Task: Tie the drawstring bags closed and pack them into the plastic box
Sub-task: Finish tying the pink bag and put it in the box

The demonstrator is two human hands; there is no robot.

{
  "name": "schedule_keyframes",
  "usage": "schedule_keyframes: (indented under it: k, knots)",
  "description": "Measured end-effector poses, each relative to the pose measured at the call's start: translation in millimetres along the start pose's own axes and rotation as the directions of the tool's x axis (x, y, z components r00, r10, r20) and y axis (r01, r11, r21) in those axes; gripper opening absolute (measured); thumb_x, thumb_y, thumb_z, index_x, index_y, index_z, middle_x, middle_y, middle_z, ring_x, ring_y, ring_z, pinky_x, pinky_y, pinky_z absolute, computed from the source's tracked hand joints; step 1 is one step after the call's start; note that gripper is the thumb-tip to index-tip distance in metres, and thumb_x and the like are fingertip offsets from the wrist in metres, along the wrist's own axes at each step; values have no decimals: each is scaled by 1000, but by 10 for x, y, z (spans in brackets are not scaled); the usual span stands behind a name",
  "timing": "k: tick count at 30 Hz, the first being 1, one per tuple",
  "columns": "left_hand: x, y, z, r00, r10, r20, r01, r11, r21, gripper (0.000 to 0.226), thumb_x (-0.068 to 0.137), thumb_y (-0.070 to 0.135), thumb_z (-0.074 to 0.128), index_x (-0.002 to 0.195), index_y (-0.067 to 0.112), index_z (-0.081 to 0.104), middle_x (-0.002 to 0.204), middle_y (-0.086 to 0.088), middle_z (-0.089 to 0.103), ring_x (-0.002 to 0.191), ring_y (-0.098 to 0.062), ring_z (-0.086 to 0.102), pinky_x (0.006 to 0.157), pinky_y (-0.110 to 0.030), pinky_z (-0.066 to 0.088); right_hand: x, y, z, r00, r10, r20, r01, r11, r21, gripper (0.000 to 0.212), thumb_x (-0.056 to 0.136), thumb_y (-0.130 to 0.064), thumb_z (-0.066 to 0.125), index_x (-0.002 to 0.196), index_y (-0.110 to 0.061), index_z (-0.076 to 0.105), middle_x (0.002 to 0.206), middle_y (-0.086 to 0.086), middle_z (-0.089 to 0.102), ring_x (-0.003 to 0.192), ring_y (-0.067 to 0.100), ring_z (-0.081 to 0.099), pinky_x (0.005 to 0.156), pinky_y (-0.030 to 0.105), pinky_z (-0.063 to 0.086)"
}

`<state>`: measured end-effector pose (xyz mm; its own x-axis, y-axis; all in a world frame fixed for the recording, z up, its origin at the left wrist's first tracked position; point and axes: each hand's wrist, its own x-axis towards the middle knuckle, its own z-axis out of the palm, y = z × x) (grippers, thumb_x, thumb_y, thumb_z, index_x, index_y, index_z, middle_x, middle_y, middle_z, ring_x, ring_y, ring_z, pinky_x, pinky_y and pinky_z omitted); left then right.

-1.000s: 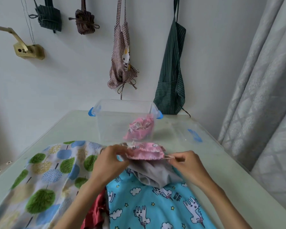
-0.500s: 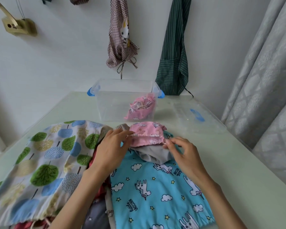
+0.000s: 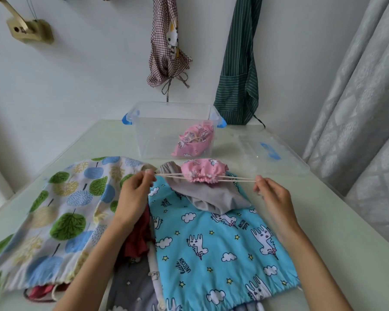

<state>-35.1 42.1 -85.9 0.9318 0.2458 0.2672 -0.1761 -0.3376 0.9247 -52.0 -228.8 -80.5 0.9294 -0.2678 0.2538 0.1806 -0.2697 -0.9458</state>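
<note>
**A:** Which step am I at now?

**B:** You are closing the small pink bag (image 3: 202, 173). It sits on the pile of bags, on top of the gray bag (image 3: 208, 197) and the blue unicorn bag (image 3: 220, 250), just in front of the plastic box (image 3: 173, 131). Its mouth is gathered tight.

**A:** And my hands?

**B:** The left hand (image 3: 134, 196) pinches the cords (image 3: 169, 175) on its side, and the right hand (image 3: 273, 198) pinches the cords on the other side. The cords run straight and tight between the hands and the bag. I think two strands go to each side, but the picture is a little soft there.

**A:** What is in the box?

**B:** One pink bag (image 3: 194, 140), already tied, lies inside at the right end. The lid (image 3: 270, 153) lies on the table (image 3: 346, 221) beside the box.

**A:** So the next move?

**B:** I judge that you must bring both hands together and make the knot without letting the cords go loose, or the mouth may open again. Then the bag goes into the box. The tree-print bag (image 3: 61, 212) and the others are not yet tied.
</note>
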Motion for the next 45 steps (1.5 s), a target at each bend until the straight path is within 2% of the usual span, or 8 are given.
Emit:
schedule_keyframes:
  k: [8,13,18,21,26,33,38,45]
  knots:
    - [50,-78,-57,976,-18,-218,54,985,162,35,98,39,43,80,16,61,64,3,56,61,-14,50,56,-28,35,96,119,-115,978,112,-177,-118,993,-24,33,96,-29,50,66,-14,58,70,0,57,69,11,50,66,22,40]
    - [-25,11,-4,980,35,-196,61,884,464,40,96,44,42,126,19,49,126,-3,50,107,-23,56,73,-32,37,54,60,-113,968,-29,-248,-40,963,-268,18,92,-35,54,94,-19,61,99,-2,62,88,17,51,73,28,36]
    - [-102,353,158,948,299,104,-316,872,373,27,94,41,48,117,29,55,113,11,56,74,-3,60,65,-29,50,-96,-101,123,947,-317,-53,270,875,-402,17,85,-35,64,101,-28,64,98,-14,57,74,10,53,69,25,41]
    - [36,471,293,915,80,395,-287,817,500,28,91,40,54,114,24,60,109,5,62,84,-16,63,66,-29,48,-1,-195,261,958,-239,161,286,850,-442,18,82,-44,65,96,-33,65,98,-18,57,66,1,55,65,24,45]
    - [351,573,357,858,35,512,-295,850,436,19,90,32,60,87,17,71,77,1,70,70,-18,67,61,-22,50,279,-424,385,933,-4,359,232,771,-593,9,82,-36,68,80,-27,71,82,-11,69,74,7,62,64,26,47]
    - [615,643,437,833,105,543,-66,994,-91,23,92,23,58,90,4,70,77,-6,69,70,-12,64,70,-27,56,646,-791,375,855,68,514,16,987,-157,23,91,-26,60,76,-10,66,59,3,60,48,10,52,48,15,43]
    - [638,545,526,919,272,285,-300,952,55,24,92,33,56,79,20,72,68,0,67,54,-4,53,61,-26,47,781,-704,426,914,-13,405,105,973,-206,32,90,-34,60,70,-11,68,47,-6,46,44,7,36,45,13,29]
    - [623,481,521,919,339,200,-373,912,170,17,88,33,63,84,24,76,73,10,68,64,-2,60,63,-18,42,719,-727,414,918,-74,390,211,923,-321,31,90,-30,60,66,-13,68,36,-20,52,40,-9,49,48,3,34]
